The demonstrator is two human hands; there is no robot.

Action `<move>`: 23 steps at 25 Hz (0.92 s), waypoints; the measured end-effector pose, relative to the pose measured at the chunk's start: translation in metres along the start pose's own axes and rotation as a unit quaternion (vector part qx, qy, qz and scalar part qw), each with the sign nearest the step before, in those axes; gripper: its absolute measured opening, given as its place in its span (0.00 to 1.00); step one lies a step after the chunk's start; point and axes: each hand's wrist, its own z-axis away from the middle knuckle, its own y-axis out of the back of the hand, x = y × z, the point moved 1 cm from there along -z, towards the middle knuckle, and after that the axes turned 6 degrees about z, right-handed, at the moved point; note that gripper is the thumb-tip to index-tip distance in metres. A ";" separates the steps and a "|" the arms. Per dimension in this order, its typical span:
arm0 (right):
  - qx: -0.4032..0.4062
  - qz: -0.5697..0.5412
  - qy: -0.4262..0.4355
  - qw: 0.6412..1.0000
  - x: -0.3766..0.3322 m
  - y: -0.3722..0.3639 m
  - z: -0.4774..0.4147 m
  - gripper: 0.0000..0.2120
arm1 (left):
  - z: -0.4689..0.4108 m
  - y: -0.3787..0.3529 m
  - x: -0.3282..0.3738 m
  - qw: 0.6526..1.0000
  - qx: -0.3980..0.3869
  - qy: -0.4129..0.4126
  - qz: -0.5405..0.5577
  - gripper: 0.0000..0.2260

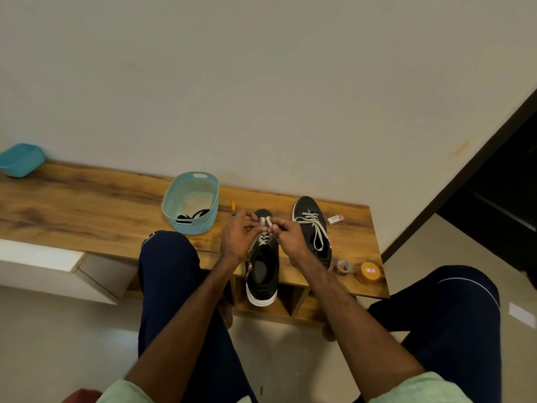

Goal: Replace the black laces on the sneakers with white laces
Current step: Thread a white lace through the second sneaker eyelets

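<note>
While both hands pinch white lace over the sneaker, a basket (black laces inside) stands left.

A wooden bench stands against a plain cream wall on pale floor, a dark doorway at right.

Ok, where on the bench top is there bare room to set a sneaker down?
Widest bare wood: between the blue tub and the basket. A smaller patch: between the eraser and the right edge of the bench. Crowded: marker, left sneaker, right sneaker, tape roll and yellow tin sit close together.
</note>
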 end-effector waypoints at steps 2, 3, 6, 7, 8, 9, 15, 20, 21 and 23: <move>-0.009 0.022 0.016 1.000 -0.001 0.003 0.001 0.14 | 0.001 0.000 -0.001 1.000 -0.023 0.000 0.007 0.11; -0.001 0.028 0.022 0.999 -0.002 0.005 0.002 0.13 | 0.001 0.000 -0.002 0.999 -0.035 -0.002 0.014 0.09; 0.033 0.033 0.002 0.999 -0.006 0.006 0.001 0.08 | 0.001 0.001 0.001 0.999 -0.034 -0.007 0.030 0.07; 0.040 0.039 -0.008 0.998 -0.007 0.005 0.000 0.09 | 0.001 0.002 0.003 0.999 -0.029 -0.004 0.036 0.07; 0.040 0.047 -0.011 0.998 -0.008 0.004 0.000 0.10 | 0.001 0.003 0.003 0.999 -0.026 0.002 0.044 0.08; 0.035 0.057 -0.010 0.998 -0.008 0.003 0.001 0.08 | 0.001 0.003 0.001 0.999 -0.023 0.011 0.048 0.09; -0.059 0.140 0.063 0.986 -0.011 0.008 0.004 0.06 | -0.006 0.006 -0.013 0.998 -0.040 0.043 0.028 0.15; 0.006 0.223 0.081 0.971 -0.014 0.005 0.001 0.11 | -0.003 0.003 -0.009 0.998 -0.035 0.046 -0.017 0.11; 0.018 0.229 0.077 0.970 -0.014 0.004 0.000 0.11 | -0.003 0.004 -0.010 0.998 -0.037 0.048 -0.024 0.12; 0.037 0.227 0.058 0.972 -0.014 0.002 -0.001 0.11 | -0.003 0.006 -0.010 0.996 -0.060 0.057 -0.012 0.12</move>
